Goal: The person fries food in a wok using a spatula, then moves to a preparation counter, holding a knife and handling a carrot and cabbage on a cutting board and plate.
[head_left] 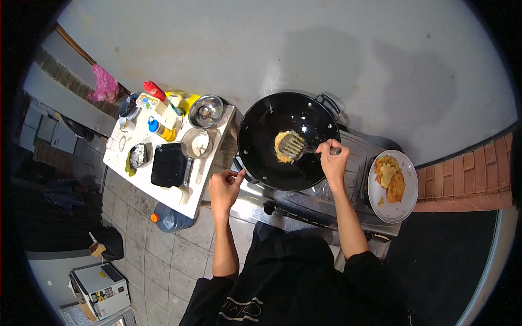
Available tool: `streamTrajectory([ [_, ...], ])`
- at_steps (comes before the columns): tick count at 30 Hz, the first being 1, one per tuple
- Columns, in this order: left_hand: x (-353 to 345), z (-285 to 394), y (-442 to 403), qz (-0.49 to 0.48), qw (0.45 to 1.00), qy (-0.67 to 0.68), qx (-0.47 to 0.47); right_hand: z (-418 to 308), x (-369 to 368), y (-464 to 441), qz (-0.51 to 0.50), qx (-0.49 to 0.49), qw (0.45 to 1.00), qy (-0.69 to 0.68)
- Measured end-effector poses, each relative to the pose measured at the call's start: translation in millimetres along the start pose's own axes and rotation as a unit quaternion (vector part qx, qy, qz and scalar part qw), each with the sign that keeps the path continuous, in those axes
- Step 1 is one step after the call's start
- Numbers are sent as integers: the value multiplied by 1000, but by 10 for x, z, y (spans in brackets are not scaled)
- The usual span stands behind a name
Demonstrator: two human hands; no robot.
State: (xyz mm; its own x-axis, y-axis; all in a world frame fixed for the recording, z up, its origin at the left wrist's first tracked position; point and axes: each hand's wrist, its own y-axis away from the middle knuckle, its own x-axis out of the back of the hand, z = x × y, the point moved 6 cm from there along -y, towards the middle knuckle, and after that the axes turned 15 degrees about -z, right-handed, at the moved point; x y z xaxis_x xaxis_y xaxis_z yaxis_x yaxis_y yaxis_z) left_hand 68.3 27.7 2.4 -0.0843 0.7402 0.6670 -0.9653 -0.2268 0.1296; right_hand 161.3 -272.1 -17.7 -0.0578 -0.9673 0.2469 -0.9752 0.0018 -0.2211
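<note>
A black wok (266, 163) sits on the stove, a little oil shining inside. My right hand (331, 156) is closed around the handle of a slotted metal spatula (294, 145). The spatula's head lies over a golden breaded piece of food (284, 157) and hides part of it; I cannot tell whether it presses down or is underneath. At the wok's left side, my left hand (225, 187) has thumb and fingers pinched on the wok handle (247, 172). Right of the stove top is a white plate (409, 198) holding fried breaded pieces (395, 186).
On the white table (126, 157) at left stand a steel bowl (206, 112), a bowl of white powder (197, 143), a black tray (168, 164), a yellow bottle (162, 130) and a red bottle (155, 90). A water jug (173, 218) is on the floor. A brick ledge (467, 176) borders the right.
</note>
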Motion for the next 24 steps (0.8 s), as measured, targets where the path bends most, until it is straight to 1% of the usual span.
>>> streamTrajectory([
  [3,-4,-22,13,-1,1000,-6,-1,18,-7,19,-6,-5,1000,-13],
  [6,2,-15,-3,1,1000,1,3,-41,1,20,-19,9,999,-26],
  [8,1,-24,-5,13,1000,2,4,-32,-6,21,-38,-39,998,-22],
  [14,-2,-22,13,33,999,6,9,36,-27,-45,-52,3,998,-44],
  [17,0,-15,24,29,999,9,15,40,-16,-45,-48,23,998,-34],
  [18,-1,-19,30,32,999,10,16,-20,-14,-35,-50,25,998,-35],
  [20,-4,-29,21,36,999,-3,16,-107,10,-19,-41,-9,999,-16],
  [24,-5,-11,39,42,999,-5,14,23,-9,-35,-21,7,999,-30],
])
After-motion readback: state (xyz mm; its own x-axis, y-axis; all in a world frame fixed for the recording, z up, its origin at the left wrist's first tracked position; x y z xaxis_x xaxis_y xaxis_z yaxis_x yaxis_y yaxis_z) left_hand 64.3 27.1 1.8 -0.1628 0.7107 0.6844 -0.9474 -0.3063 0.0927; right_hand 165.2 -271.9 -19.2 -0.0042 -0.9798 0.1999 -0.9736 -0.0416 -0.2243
